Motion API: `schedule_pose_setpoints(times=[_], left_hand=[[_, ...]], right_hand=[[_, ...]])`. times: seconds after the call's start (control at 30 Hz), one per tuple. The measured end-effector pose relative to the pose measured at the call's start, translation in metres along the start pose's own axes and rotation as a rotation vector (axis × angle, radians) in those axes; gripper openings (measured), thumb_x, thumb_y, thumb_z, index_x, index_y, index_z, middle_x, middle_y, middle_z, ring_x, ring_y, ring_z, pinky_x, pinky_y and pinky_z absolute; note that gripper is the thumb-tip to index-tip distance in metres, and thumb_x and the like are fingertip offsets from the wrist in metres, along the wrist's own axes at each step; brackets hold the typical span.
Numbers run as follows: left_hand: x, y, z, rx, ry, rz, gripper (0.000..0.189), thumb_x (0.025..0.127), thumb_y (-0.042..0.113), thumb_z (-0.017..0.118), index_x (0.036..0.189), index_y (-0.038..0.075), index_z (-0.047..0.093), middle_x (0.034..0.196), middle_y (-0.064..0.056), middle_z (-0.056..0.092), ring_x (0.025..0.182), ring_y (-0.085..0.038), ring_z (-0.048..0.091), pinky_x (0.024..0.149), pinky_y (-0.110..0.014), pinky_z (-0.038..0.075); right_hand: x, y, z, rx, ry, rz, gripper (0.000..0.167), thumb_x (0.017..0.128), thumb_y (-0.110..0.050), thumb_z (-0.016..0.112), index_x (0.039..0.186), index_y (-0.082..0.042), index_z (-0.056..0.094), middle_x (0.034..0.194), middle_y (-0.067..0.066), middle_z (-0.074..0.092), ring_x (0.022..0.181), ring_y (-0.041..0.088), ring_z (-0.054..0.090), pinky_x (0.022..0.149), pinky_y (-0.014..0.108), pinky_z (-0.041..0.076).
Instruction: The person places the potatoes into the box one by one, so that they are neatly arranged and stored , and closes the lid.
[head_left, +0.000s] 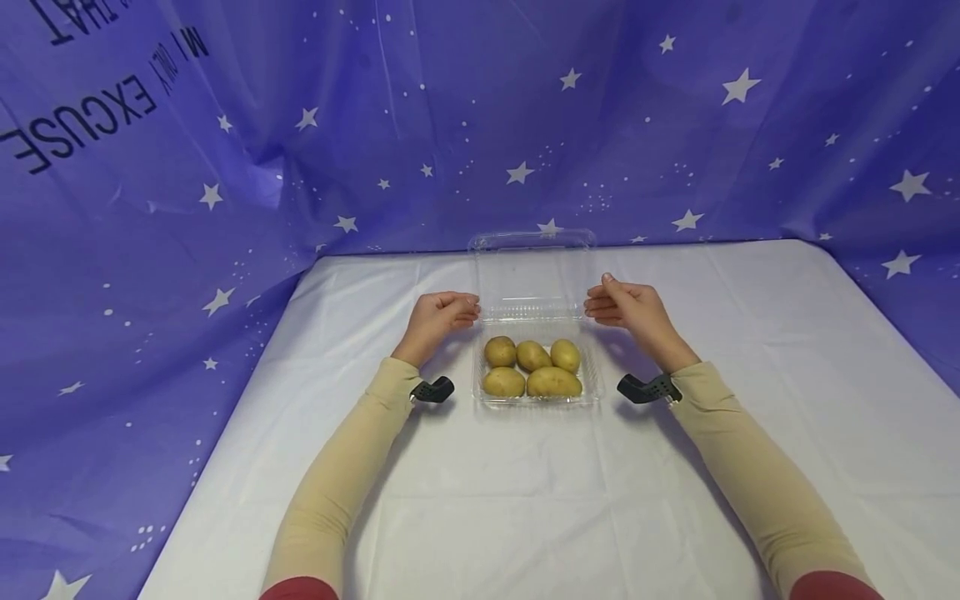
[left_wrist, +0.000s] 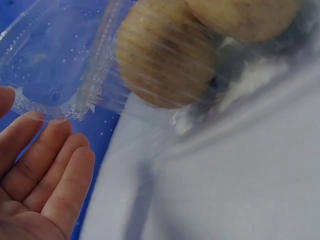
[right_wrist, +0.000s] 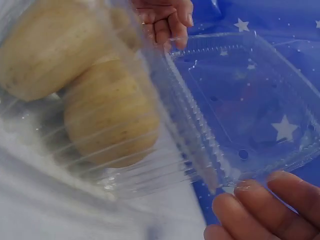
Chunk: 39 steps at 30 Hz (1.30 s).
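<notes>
A clear plastic clamshell container (head_left: pixel 480 398) rests on the table with its hinged lid (head_left: pixel 528 279) raised at the back. Several potatoes (head_left: pixel 553 382) lie in its base in two rows. At the lid's left edge is my left hand (head_left: pixel 441 321); its fingertips (left_wrist: pixel 60 125) touch the rim, fingers loosely extended. My right hand (head_left: pixel 633 315) is at the lid's right edge, thumb up and apart from the fingers. In the right wrist view, the right fingertips (right_wrist: pixel 245 186) meet the lid's rim near the hinge. The right thumb is out of that view.
A white cloth (head_left: pixel 495 517) covers the table. Behind and to the left hangs a purple-blue curtain (head_left: pixel 465 125) with white stars and black lettering. Dark wrist cameras (head_left: pixel 432 390) sit on both forearms, beside the container.
</notes>
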<state>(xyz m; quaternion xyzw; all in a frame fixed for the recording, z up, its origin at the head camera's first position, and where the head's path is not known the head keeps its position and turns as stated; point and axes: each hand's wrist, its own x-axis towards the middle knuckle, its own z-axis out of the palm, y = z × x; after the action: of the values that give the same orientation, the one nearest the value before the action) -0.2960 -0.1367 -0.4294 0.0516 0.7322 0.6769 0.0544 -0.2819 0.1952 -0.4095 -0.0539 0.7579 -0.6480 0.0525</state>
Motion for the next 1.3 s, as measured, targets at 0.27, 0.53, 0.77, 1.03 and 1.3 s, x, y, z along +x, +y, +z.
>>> schedule_pose_setpoints(times=[0.27, 0.53, 0.77, 1.03, 1.3], left_hand=[[-0.009, 0.020, -0.005, 0.230, -0.007, 0.172, 0.028, 0.095, 0.004, 0.057, 0.116, -0.006, 0.073, 0.115, -0.025, 0.074, 0.092, -0.007, 0.071, 0.087, -0.023, 0.063], [-0.027, 0.037, -0.010, 0.284, 0.000, 0.285, 0.024, 0.095, 0.003, 0.059, 0.110, -0.004, 0.076, 0.114, -0.022, 0.075, 0.096, -0.010, 0.071, 0.090, -0.028, 0.062], [-0.051, 0.036, -0.012, 0.357, -0.009, 0.355, 0.024, 0.097, 0.006, 0.058, 0.107, -0.001, 0.078, 0.109, -0.018, 0.077, 0.099, -0.016, 0.071, 0.090, -0.029, 0.060], [-0.072, 0.029, -0.005, 0.381, -0.076, 0.380, 0.019, 0.098, 0.010, 0.064, 0.107, 0.000, 0.078, 0.112, -0.016, 0.077, 0.106, -0.027, 0.073, 0.092, -0.025, 0.061], [-0.091, 0.014, -0.002, 0.463, -0.089, 0.434, 0.010, 0.090, 0.004, 0.073, 0.097, 0.000, 0.079, 0.115, -0.016, 0.076, 0.111, -0.032, 0.072, 0.097, -0.034, 0.062]], right_hand=[[-0.008, -0.016, -0.003, -0.051, 0.020, -0.095, 0.069, 0.109, -0.046, 0.038, 0.124, 0.018, 0.061, 0.086, -0.018, 0.075, 0.087, 0.000, 0.073, 0.085, 0.020, 0.062], [-0.026, -0.034, -0.006, -0.119, 0.031, -0.141, 0.062, 0.109, -0.040, 0.044, 0.116, 0.018, 0.065, 0.085, -0.020, 0.074, 0.088, -0.003, 0.073, 0.085, 0.015, 0.061], [-0.041, -0.046, -0.007, -0.386, 0.011, -0.142, 0.040, 0.103, -0.031, 0.059, 0.101, 0.005, 0.077, 0.089, -0.014, 0.076, 0.086, -0.006, 0.065, 0.083, 0.016, 0.056], [-0.065, -0.040, -0.011, -0.552, -0.050, -0.164, 0.022, 0.095, -0.014, 0.063, 0.104, -0.005, 0.081, 0.109, 0.012, 0.079, 0.093, -0.003, 0.068, 0.082, 0.016, 0.056], [-0.080, -0.019, -0.001, -0.533, -0.048, -0.230, 0.018, 0.089, -0.004, 0.065, 0.099, -0.001, 0.079, 0.118, 0.016, 0.076, 0.106, 0.034, 0.075, 0.087, 0.021, 0.062]])
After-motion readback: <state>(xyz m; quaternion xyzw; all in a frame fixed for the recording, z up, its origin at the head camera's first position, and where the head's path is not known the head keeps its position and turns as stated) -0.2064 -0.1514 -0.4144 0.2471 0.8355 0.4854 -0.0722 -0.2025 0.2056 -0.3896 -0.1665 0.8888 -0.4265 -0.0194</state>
